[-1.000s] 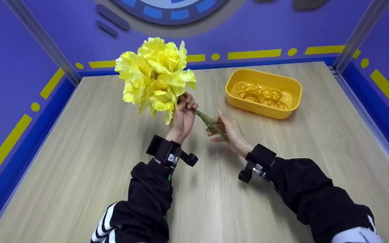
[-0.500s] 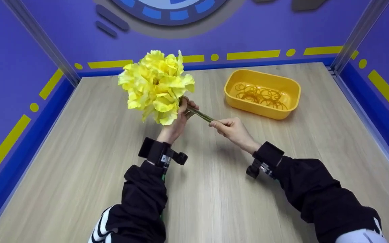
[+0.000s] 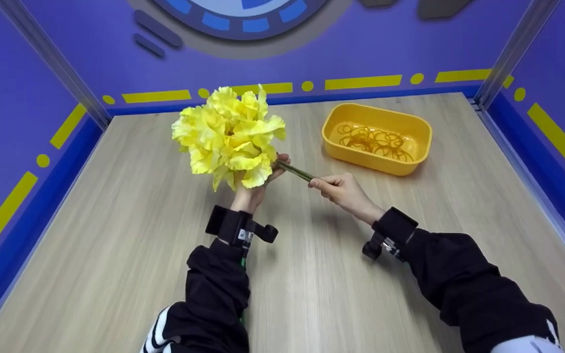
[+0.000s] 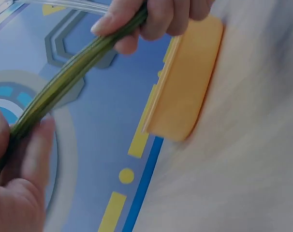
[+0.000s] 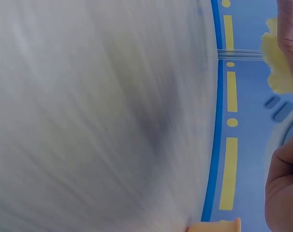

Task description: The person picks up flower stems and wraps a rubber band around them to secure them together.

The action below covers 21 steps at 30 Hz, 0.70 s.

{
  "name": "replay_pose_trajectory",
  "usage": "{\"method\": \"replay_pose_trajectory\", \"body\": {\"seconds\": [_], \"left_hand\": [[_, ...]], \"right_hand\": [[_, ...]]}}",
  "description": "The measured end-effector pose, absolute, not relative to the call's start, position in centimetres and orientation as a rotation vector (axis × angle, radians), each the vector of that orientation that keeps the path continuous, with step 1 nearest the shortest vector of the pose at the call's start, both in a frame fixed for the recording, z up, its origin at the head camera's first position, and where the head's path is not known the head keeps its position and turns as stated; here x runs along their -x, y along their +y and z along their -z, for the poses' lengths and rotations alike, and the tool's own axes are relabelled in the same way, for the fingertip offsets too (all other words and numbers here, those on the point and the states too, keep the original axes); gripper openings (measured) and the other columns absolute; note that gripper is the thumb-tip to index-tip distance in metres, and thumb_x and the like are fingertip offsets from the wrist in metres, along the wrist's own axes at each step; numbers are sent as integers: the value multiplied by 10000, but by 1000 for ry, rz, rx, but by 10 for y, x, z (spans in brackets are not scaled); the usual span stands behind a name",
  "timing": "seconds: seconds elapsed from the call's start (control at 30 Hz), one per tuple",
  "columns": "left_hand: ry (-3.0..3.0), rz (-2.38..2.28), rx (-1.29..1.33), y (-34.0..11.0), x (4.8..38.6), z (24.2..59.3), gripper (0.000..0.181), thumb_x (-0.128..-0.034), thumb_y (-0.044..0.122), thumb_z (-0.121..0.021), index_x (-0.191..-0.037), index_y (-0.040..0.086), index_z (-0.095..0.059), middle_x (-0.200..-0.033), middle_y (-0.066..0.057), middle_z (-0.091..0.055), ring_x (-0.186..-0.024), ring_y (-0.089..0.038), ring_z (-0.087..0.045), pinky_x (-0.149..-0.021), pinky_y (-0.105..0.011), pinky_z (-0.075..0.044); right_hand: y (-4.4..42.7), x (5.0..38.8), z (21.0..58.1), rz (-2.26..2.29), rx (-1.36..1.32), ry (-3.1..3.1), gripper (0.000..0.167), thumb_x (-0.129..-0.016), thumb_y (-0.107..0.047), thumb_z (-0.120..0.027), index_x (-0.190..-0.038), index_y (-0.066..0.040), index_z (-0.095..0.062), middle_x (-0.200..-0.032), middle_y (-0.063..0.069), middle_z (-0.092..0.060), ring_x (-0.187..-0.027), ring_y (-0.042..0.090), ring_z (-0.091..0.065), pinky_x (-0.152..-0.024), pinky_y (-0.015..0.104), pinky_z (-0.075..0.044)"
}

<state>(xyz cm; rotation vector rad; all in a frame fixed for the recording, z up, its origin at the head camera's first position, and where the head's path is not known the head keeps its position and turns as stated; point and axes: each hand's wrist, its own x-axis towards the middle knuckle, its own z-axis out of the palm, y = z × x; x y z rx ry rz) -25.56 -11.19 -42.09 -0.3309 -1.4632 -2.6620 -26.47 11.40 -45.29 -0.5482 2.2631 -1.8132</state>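
Note:
A bunch of yellow flowers (image 3: 231, 135) with ruffled petals is held tilted above the table, blossoms to the left, green stems (image 3: 295, 170) slanting down to the right. Just below the blossoms, my left hand (image 3: 257, 194) holds the stems; petals cover much of it in the head view. Its thumb and fingers (image 4: 39, 154) lie around the stems in the left wrist view. My right hand (image 3: 345, 192) grips the bundled stems further down, with thumb and fingers curled round them. Only part of the right hand (image 5: 285, 188) shows in the right wrist view.
A yellow tub (image 3: 375, 162) with several thin amber rubber bands (image 3: 373, 139) inside stands at the back right of the wooden table (image 3: 307, 294). Blue-purple walls (image 3: 385, 44) enclose the back and sides.
My right hand, earlier loosely open beside the stem ends, now grips the stems, gathered into a tight bundle. The bouquet and my left hand have sunk somewhat lower in the view.

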Motion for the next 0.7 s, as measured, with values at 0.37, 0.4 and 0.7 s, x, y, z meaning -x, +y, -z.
{"method": "replay_pose_trajectory", "body": {"seconds": [0.37,0.4,0.7], "left_hand": [[-1551,2745,284,-107,258,431,120,-935,14,-704,-853,102,-707,-863,-24,-749,-862,-154,-741,-824,-294,-649],[-1550,2752,289,-107,259,432,96,-917,33,-732,-852,99,-709,-866,-26,-748,-864,-154,-738,-826,-294,-648],[-1425,2855,363,-108,258,433,488,-634,346,-968,-919,78,-677,-873,-52,-740,-862,-167,-755,-765,-251,-648]], "right_hand": [[130,272,454,1588,595,2224,350,-1076,-196,-596,-1161,125,-708,-612,-91,-565,-496,9,-409,-442,144,-294],[133,274,452,1544,618,2205,373,-1083,-223,-585,-1182,117,-703,-642,-85,-601,-516,17,-442,-453,144,-327],[184,312,430,1387,737,2187,517,-1125,-367,-454,-1274,78,-669,-1069,199,-748,-900,211,-714,-815,327,-640]]}}
